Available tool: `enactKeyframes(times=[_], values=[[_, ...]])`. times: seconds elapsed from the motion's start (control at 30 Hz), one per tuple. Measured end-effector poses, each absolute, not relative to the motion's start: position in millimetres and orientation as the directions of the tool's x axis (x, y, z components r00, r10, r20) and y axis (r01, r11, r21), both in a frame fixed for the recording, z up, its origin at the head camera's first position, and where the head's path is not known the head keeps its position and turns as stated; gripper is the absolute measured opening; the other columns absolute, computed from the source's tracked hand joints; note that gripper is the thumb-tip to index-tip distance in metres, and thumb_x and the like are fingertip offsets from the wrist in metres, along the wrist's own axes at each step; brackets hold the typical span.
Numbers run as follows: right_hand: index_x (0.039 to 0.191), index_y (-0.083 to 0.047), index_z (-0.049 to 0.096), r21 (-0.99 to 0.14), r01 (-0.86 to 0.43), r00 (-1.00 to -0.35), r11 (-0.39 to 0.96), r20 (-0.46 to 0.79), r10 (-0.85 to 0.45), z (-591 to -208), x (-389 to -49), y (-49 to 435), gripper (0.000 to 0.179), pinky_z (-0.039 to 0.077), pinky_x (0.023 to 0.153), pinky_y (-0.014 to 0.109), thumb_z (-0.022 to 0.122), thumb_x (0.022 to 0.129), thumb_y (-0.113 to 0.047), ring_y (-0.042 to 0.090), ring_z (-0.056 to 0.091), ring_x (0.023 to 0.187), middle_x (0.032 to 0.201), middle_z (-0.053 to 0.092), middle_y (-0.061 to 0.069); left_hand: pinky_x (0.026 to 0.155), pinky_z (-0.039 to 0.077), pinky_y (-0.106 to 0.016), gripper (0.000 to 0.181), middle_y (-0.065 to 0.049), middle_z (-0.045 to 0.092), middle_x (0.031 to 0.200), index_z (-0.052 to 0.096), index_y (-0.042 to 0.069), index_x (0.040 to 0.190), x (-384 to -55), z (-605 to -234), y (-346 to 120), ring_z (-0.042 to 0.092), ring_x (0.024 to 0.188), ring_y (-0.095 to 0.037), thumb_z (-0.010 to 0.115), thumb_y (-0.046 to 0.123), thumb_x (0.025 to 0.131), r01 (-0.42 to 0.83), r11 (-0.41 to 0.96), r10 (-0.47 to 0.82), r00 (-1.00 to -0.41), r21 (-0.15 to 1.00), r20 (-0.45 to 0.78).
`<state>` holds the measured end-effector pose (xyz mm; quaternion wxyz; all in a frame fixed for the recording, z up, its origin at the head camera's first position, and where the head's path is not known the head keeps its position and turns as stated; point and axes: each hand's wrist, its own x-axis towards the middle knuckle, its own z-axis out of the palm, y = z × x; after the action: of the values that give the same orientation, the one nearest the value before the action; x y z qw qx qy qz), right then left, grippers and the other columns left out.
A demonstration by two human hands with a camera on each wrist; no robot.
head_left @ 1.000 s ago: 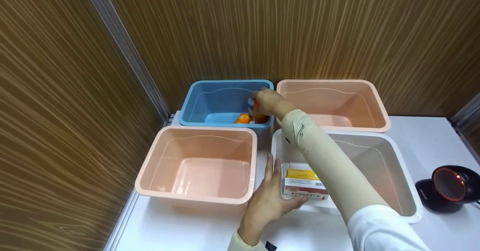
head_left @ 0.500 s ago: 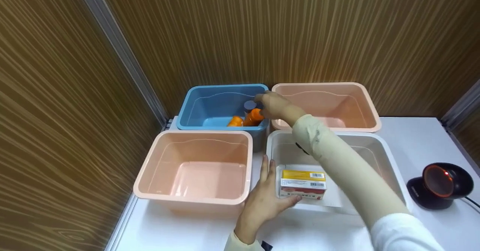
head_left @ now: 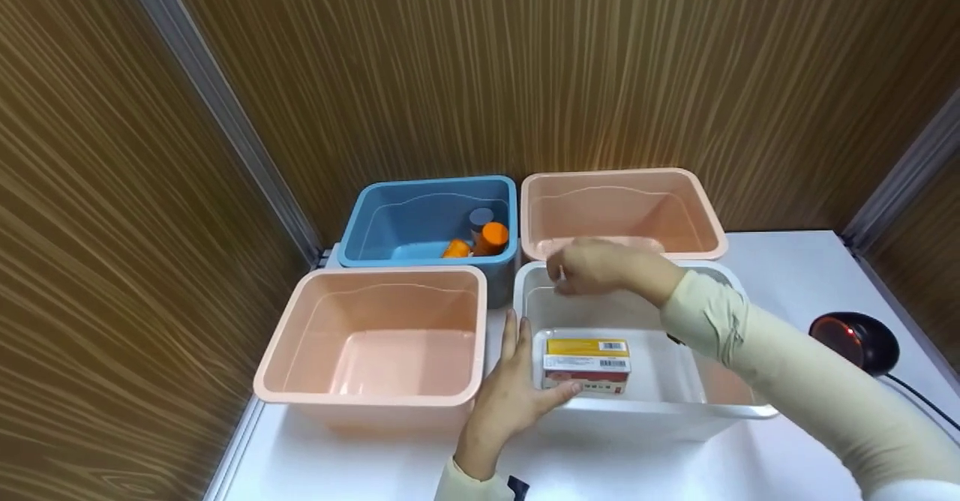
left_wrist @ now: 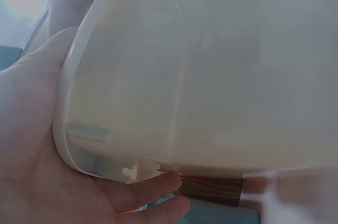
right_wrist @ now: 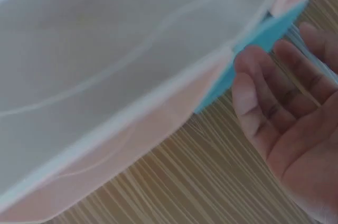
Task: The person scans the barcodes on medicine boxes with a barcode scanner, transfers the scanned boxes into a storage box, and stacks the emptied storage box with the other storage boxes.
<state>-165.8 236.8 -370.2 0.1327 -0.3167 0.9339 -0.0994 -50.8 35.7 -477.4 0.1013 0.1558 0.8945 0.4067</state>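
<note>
My left hand (head_left: pixel 510 394) holds the near left corner of a white bin (head_left: pixel 645 405), fingers extended along its left side and thumb over the front rim. In the left wrist view the palm lies against that corner. My right hand (head_left: pixel 596 265) is over the far rim of the white bin; its fingers (right_wrist: pixel 253 86) are loosely bent with nothing in them. A yellow box (head_left: pixel 577 346) and a white-and-red box (head_left: pixel 585 373) lie in the white bin. The blue bin (head_left: pixel 412 223) contains an orange-topped bottle (head_left: pixel 491 238), a grey-capped bottle (head_left: pixel 481 219) and another orange piece (head_left: pixel 456 248).
One pink bin (head_left: pixel 367 400) stands at the front left, another pink bin (head_left: pixel 615 178) at the back right. A black round device with a red light (head_left: pixel 855 342) and a cable sits on the white table at the right. Wood-grain panels rise behind and at the left.
My right hand has let go of the orange-topped bottle inside the blue bin and moved right and nearer, over the white bin. The left hand stays at the white bin's corner.
</note>
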Motion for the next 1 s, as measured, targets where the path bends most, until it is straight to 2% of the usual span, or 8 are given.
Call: enactKeyframes(times=[0.13,0.23,0.4,0.53,0.7,0.87,1.0], values=[[0.107,-0.006,0.074,-0.236,-0.621,-0.723,0.747,-0.197,-0.663,-392.8,-154.4,240.7,0.021,0.057,0.077,0.04,0.076,0.089,-0.016,0.022,0.067,0.079,0.095,0.073,0.008,0.099,0.049,-0.048,0.126,0.005,-0.013,0.168,0.013,0.012,0.163,-51.2,-478.0,34.0,0.044,0.134,-0.036,0.074,0.075,0.072,0.186,0.622,0.353,-0.934,0.76,-0.06],[0.11,-0.009,0.075,-0.182,-0.626,-0.724,0.758,-0.225,-0.652,-408.2,-148.8,244.7,0.025,0.056,0.076,0.042,0.079,0.087,-0.019,0.02,0.066,0.075,0.094,0.074,0.006,0.101,0.046,-0.049,0.129,0.005,-0.013,0.168,0.013,0.013,0.163,-51.3,-478.0,34.5,0.04,0.138,-0.038,0.074,0.076,0.069,0.179,0.617,0.356,-0.932,0.766,-0.069],[0.113,-0.014,0.076,-0.107,-0.597,-0.749,0.795,-0.282,-0.6,-425.6,-143.2,249.7,0.032,0.053,0.083,0.046,0.083,0.085,-0.026,0.018,0.061,0.078,0.102,0.074,0.004,0.107,0.041,-0.052,0.129,0.005,-0.012,0.169,0.014,0.014,0.163,-51.2,-477.5,35.3,0.031,0.144,-0.039,0.075,0.075,0.068,0.175,0.612,0.362,-0.929,0.771,-0.077],[0.114,-0.009,0.075,-0.148,-0.574,-0.743,0.805,-0.318,-0.588,-436.6,-141.6,253.0,0.033,0.054,0.078,0.042,0.083,0.085,-0.022,0.018,0.057,0.072,0.099,0.074,0.008,0.105,0.044,-0.051,0.127,0.001,-0.012,0.169,0.013,0.014,0.164,-49.9,-476.6,34.5,0.034,0.142,-0.039,0.077,0.072,0.07,0.187,0.606,0.368,-0.928,0.774,-0.064],[0.112,-0.003,0.073,-0.226,-0.561,-0.728,0.797,-0.324,-0.604,-451.7,-140.4,253.5,0.032,0.057,0.074,0.04,0.082,0.086,-0.02,0.018,0.06,0.07,0.097,0.073,0.012,0.105,0.043,-0.051,0.126,0.003,-0.013,0.169,0.011,0.013,0.163,-49.5,-476.0,33.8,0.035,0.142,-0.039,0.077,0.07,0.073,0.188,0.613,0.367,-0.928,0.767,-0.066],[0.111,-0.004,0.073,-0.195,-0.582,-0.731,0.789,-0.299,-0.613,-463.6,-140.6,247.8,0.033,0.056,0.074,0.042,0.082,0.086,-0.023,0.021,0.062,0.072,0.091,0.073,0.009,0.106,0.042,-0.053,0.126,0.004,-0.014,0.168,0.011,0.014,0.164,-49.6,-475.4,33.4,0.033,0.143,-0.04,0.076,0.072,0.073,0.19,0.623,0.366,-0.928,0.759,-0.069],[0.112,-0.005,0.073,-0.184,-0.599,-0.73,0.78,-0.276,-0.625,-471.6,-141.4,243.8,0.032,0.057,0.078,0.042,0.081,0.087,-0.024,0.021,0.063,0.072,0.093,0.074,0.009,0.108,0.04,-0.054,0.125,0.005,-0.013,0.168,0.012,0.013,0.163,-49.5,-475.9,34.0,0.031,0.144,-0.039,0.075,0.073,0.073,0.193,0.623,0.372,-0.926,0.758,-0.07]])
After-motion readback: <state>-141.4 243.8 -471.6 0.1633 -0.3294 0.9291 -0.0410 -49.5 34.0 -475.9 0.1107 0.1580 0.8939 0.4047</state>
